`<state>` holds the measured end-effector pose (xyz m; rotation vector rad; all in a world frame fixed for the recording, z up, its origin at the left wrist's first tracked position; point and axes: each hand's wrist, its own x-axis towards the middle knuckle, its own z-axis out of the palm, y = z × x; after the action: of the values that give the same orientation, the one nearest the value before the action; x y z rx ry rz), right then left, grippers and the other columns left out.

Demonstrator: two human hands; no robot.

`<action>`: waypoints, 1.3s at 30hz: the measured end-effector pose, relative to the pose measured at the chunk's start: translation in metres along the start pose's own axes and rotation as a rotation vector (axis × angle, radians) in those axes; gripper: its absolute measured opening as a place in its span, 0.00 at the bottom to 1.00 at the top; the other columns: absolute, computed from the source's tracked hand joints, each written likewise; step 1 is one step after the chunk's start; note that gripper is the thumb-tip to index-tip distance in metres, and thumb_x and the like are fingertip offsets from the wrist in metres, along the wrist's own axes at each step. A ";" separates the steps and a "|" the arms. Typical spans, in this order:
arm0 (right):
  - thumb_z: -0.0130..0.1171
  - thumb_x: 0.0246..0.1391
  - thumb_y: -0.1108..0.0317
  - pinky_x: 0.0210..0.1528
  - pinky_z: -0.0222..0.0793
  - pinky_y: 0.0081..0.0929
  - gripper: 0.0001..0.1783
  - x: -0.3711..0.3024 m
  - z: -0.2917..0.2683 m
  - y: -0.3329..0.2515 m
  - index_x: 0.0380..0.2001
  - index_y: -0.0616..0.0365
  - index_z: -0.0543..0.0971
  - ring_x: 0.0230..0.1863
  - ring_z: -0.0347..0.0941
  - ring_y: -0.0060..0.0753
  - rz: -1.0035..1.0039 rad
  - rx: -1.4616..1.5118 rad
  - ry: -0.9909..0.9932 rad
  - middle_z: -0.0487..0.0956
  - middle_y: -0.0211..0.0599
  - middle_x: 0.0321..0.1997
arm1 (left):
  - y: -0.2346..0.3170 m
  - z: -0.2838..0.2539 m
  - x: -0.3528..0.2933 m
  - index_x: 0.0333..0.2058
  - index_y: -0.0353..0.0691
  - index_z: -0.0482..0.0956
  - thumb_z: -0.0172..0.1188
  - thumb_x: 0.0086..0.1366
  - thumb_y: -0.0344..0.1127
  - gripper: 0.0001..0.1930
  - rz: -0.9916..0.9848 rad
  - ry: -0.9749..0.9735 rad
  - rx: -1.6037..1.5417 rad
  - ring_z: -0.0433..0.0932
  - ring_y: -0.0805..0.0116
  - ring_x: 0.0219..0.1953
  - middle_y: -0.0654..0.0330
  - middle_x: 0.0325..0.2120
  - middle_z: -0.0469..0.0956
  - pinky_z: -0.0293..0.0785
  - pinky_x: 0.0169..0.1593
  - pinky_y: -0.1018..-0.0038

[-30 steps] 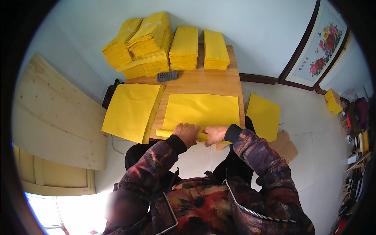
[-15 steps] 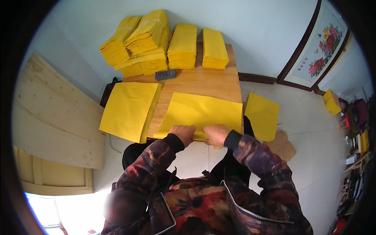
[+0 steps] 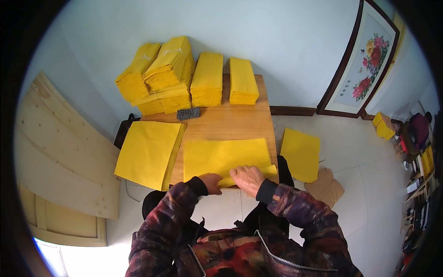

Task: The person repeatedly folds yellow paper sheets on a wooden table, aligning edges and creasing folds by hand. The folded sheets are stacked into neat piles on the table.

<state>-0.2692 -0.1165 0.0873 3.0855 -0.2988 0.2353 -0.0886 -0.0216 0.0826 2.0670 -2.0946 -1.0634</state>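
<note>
A sheet of yellow paper [image 3: 226, 152] lies at the near edge of the wooden table, its near side turned up into a narrow folded strip [image 3: 269, 171] that slants up to the right. My left hand [image 3: 211, 183] is closed on the near edge of the sheet, at the strip's left end, with its fingertips partly hidden. My right hand [image 3: 248, 179] sits on top of the strip, fingers bent and gripping it. To the left lies a flat pile of yellow paper sheets [image 3: 147, 150].
Tall stacks of folded yellow paper [image 3: 206, 81] stand along the back of the table [image 3: 226, 121], some tied. In front of them rests a dark grey block [image 3: 188, 113]. More yellow paper [image 3: 300, 154] and brown paper [image 3: 325, 187] are right of the table. Wooden boards [image 3: 64, 147] lean at left.
The sheet's near side has been turned up into a visible strip. My right hand has come over onto it, and the left stays at the near edge. The whole view has shifted.
</note>
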 end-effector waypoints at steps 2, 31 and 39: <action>0.55 0.46 0.73 0.29 0.73 0.40 0.07 -0.001 0.001 0.001 0.30 0.63 0.73 0.30 0.79 0.47 0.059 0.080 -0.052 0.79 0.48 0.26 | -0.003 -0.006 0.000 0.37 0.38 0.77 0.67 0.47 0.44 0.21 0.067 -0.051 -0.071 0.79 0.50 0.38 0.48 0.32 0.80 0.74 0.42 0.59; 0.68 0.34 0.55 0.39 0.72 0.38 0.29 0.014 -0.021 0.024 0.36 0.69 0.77 0.37 0.77 0.51 0.072 0.834 -0.641 0.80 0.54 0.34 | 0.019 -0.002 -0.024 0.33 0.40 0.76 0.64 0.51 0.42 0.14 -0.084 0.214 0.286 0.79 0.49 0.39 0.50 0.33 0.81 0.73 0.43 0.57; 0.66 0.39 0.65 0.35 0.72 0.40 0.17 0.000 -0.021 0.003 0.31 0.64 0.74 0.36 0.79 0.46 0.076 0.076 -0.137 0.80 0.42 0.28 | 0.007 -0.015 -0.032 0.32 0.40 0.75 0.64 0.52 0.44 0.15 0.059 -0.044 -0.098 0.79 0.50 0.39 0.50 0.31 0.80 0.73 0.42 0.59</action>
<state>-0.2733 -0.1181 0.1085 3.1748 -0.4224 0.0370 -0.0836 -0.0006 0.1120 1.9437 -2.0641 -1.1879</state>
